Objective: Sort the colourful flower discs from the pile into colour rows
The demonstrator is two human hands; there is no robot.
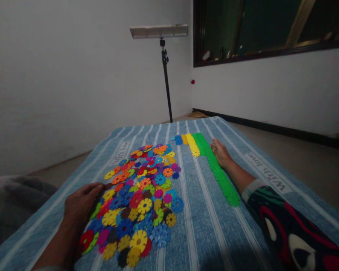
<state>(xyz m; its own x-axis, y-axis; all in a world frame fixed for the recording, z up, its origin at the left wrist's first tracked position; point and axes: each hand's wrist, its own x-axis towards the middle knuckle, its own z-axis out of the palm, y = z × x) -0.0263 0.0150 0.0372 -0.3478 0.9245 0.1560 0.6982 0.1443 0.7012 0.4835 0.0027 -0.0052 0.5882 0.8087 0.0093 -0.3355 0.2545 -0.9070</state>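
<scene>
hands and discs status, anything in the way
Left hand at left edge of mixed disc pile. Right hand beside long green row. Left forearm may hide part of pile.

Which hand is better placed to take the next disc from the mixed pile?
Probably the left hand: it is at the edge of the mixed pile, while the right hand is beside the green row, farther away.
</scene>
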